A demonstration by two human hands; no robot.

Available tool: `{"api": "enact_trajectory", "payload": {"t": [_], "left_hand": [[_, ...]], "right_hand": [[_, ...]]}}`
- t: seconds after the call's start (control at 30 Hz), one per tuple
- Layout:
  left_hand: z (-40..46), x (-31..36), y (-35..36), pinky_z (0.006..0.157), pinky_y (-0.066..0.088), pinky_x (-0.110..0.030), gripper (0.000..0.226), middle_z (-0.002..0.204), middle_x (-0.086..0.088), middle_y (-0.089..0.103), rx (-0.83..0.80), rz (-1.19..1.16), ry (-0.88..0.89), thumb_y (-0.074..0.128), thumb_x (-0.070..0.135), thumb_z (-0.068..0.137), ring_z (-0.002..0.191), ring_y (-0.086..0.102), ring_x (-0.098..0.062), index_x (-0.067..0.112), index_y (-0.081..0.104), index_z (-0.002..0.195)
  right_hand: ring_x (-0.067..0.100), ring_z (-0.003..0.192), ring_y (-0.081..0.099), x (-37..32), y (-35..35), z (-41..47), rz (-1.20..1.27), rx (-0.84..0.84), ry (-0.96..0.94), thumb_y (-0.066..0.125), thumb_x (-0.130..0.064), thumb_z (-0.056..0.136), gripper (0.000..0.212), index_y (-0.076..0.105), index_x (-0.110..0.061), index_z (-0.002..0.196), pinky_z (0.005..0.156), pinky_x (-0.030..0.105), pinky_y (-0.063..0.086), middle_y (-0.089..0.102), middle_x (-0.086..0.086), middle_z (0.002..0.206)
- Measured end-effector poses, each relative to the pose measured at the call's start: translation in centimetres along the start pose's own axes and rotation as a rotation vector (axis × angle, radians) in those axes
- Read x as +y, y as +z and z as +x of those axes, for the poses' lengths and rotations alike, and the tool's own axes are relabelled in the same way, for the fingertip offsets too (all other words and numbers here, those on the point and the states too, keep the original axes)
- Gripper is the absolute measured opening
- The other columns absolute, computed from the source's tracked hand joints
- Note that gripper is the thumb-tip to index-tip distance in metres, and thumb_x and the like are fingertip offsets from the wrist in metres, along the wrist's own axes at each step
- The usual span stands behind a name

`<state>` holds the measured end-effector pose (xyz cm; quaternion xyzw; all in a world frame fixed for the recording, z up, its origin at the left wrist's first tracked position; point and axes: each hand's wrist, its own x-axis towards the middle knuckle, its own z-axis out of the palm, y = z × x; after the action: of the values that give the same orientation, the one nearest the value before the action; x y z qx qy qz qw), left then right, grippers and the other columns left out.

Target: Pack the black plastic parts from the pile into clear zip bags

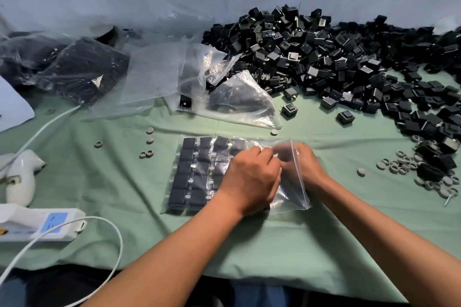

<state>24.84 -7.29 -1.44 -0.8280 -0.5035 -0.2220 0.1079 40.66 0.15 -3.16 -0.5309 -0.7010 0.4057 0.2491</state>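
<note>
A clear zip bag (199, 172) lies flat on the green cloth, filled with neat rows of black plastic parts. My left hand (249, 174) rests on top of the bag's right part, fingers curled towards the zip end. My right hand (303, 163) sits partly behind the raised zip edge (298, 169) and pinches it; its fingers are blurred. The big pile of loose black parts (336, 57) spreads across the back right of the table.
Empty clear bags (179, 75) lie at the back centre, filled bags (74, 70) at the back left. Small grey rings (399, 164) are scattered right and centre-left. A white power strip (37, 224), white cable (117, 239) and a white tool (21, 172) lie at the left.
</note>
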Motion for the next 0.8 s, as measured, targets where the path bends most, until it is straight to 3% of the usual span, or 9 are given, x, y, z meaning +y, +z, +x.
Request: {"api": "enact_trajectory", "payload": {"t": [0.1, 0.2, 0.33, 0.5, 0.57, 0.7, 0.8], "left_hand": [[0.0, 1.3, 0.1, 0.065, 0.047, -0.041, 0.018, 0.092, -0.011, 0.061, -0.017, -0.056, -0.046, 0.054, 0.024, 0.096, 0.076, 0.056, -0.029, 0.010, 0.063, 0.089], [-0.2, 1.6, 0.1, 0.072, 0.049, -0.042, 0.021, 0.099, -0.011, 0.061, -0.056, -0.093, -0.110, 0.049, 0.026, 0.098, 0.083, 0.057, -0.028, 0.010, 0.062, 0.096], [-0.7, 1.5, 0.3, 0.076, 0.048, -0.037, 0.023, 0.100, -0.009, 0.062, -0.068, -0.087, -0.181, 0.048, 0.029, 0.097, 0.089, 0.057, -0.026, 0.012, 0.062, 0.100], [-0.9, 1.1, 0.6, 0.069, 0.050, -0.034, 0.015, 0.093, -0.008, 0.061, -0.022, -0.136, -0.211, 0.052, 0.023, 0.095, 0.082, 0.057, -0.023, 0.011, 0.061, 0.095], [-0.7, 0.1, 0.4, 0.067, 0.051, -0.029, 0.009, 0.091, -0.004, 0.059, 0.013, -0.140, -0.312, 0.053, 0.016, 0.092, 0.078, 0.053, -0.018, 0.012, 0.060, 0.096], [0.1, -4.2, -0.1, 0.085, 0.052, -0.030, 0.022, 0.103, -0.001, 0.061, -0.002, -0.081, -0.553, 0.054, 0.008, 0.093, 0.092, 0.055, -0.015, 0.011, 0.062, 0.113], [0.7, -7.7, -0.4, 0.095, 0.048, -0.031, 0.028, 0.117, 0.002, 0.063, -0.154, -0.041, -0.543, 0.052, 0.017, 0.102, 0.106, 0.056, -0.015, 0.018, 0.060, 0.129]], "right_hand": [[0.018, 0.077, 0.072, 0.3, -0.2, 0.0, -0.008, -0.035, -0.035, 0.065, -0.021, 0.064, 0.022, 0.076, -0.025, 0.083, 0.075, 0.042, 0.059, 0.075, 0.003, 0.078], [0.016, 0.077, 0.071, 0.2, -0.8, -0.2, 0.024, -0.043, -0.023, 0.068, -0.040, 0.066, 0.032, 0.079, -0.026, 0.093, 0.077, 0.040, 0.057, 0.076, 0.004, 0.080], [0.011, 0.068, 0.067, 0.4, -1.3, 0.1, 0.003, -0.088, -0.029, 0.079, -0.034, 0.084, 0.007, 0.079, -0.031, 0.090, 0.075, 0.046, 0.058, 0.075, 0.005, 0.076], [0.019, 0.082, 0.075, 0.3, -1.1, 0.2, 0.002, -0.087, 0.013, 0.081, -0.037, 0.085, 0.010, 0.081, -0.032, 0.094, 0.084, 0.049, 0.060, 0.078, -0.001, 0.081], [0.023, 0.082, 0.076, 0.1, -0.9, 0.1, 0.034, -0.082, 0.023, 0.081, -0.039, 0.086, 0.016, 0.080, -0.029, 0.098, 0.084, 0.050, 0.060, 0.079, 0.002, 0.082], [0.010, 0.069, 0.075, -0.9, -0.6, -0.1, 0.022, -0.087, 0.029, 0.083, -0.049, 0.081, 0.028, 0.075, -0.033, 0.102, 0.066, 0.031, 0.054, 0.077, -0.005, 0.074], [0.017, 0.073, 0.076, -1.5, -0.5, 0.2, -0.010, -0.124, 0.041, 0.084, -0.049, 0.078, 0.026, 0.076, -0.037, 0.099, 0.076, 0.044, 0.061, 0.078, -0.003, 0.076]]}}
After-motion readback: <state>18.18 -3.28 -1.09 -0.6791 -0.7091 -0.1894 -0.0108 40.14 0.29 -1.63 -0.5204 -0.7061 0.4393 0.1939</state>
